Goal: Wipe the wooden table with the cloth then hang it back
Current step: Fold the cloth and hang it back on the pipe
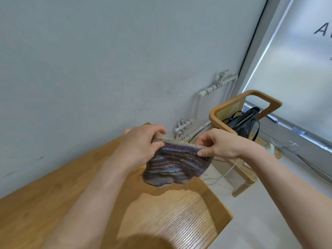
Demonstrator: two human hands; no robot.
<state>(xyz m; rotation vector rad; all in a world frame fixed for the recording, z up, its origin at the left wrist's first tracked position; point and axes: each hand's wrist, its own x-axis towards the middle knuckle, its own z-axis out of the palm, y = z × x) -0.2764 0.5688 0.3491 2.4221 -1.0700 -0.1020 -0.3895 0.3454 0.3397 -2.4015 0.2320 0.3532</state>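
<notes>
A striped cloth (175, 167) in purple, grey and red tones hangs in the air above the wooden table (53, 191). My left hand (142, 144) pinches its upper left edge. My right hand (221, 143) pinches the upper right edge between thumb and fingers. The cloth is stretched between both hands and sags below them, clear of the tabletop, casting a shadow on the wood. The table runs along the pale wall, and its right corner lies under the cloth.
A wooden chair (246, 103) with a cane back stands to the right, holding a dark bag (242, 123). White pipes (199, 103) run down the wall behind the table. White cables (226, 175) trail on the floor by the chair. A frosted window (294, 72) fills the right.
</notes>
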